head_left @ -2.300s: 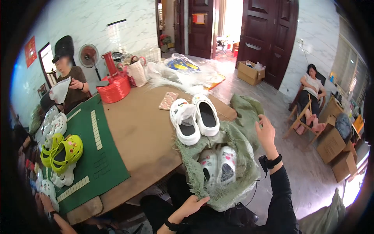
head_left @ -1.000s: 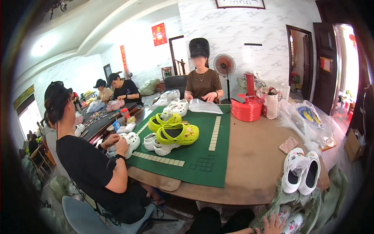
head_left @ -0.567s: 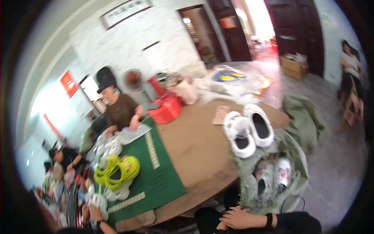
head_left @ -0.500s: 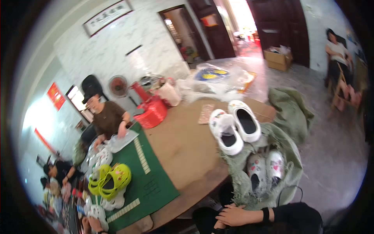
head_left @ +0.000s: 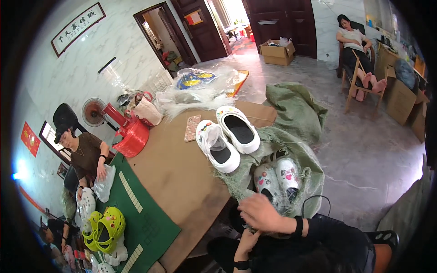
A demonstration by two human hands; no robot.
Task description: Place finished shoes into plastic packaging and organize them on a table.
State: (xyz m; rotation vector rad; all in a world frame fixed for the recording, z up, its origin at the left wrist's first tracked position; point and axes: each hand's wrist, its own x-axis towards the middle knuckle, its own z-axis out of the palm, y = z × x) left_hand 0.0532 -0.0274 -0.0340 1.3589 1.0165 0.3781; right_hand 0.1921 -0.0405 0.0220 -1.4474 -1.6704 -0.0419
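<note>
My right hand [head_left: 261, 213], smeared by motion, is above my left hand [head_left: 249, 240] near the lower edge. Its finger shape is unclear. The left hand's fingers are partly covered, and I cannot tell whether either hand holds anything. Black bands circle both wrists. Just past my hands, a pair of white clogs with colourful charms [head_left: 277, 177] lies in clear plastic on a green woven sack [head_left: 314, 175]. Two larger white clogs [head_left: 248, 144] stand on the table's near right corner. A patterned pink phone case or phone [head_left: 192, 128] lies beside them.
Lime-green clogs [head_left: 110, 230] rest over white ones on a green mat [head_left: 154, 223]. Across the brown table [head_left: 182, 168], a co-worker [head_left: 88, 152] handles a clear plastic bag [head_left: 104, 183]. A red plastic container [head_left: 132, 139] stands far left. A person [head_left: 353, 43] reclines at the far right.
The view has swung right, so the table and clogs shift left. My hands were folded together; now the right one has lifted off the left. The co-worker's clear bag hangs more upright.
</note>
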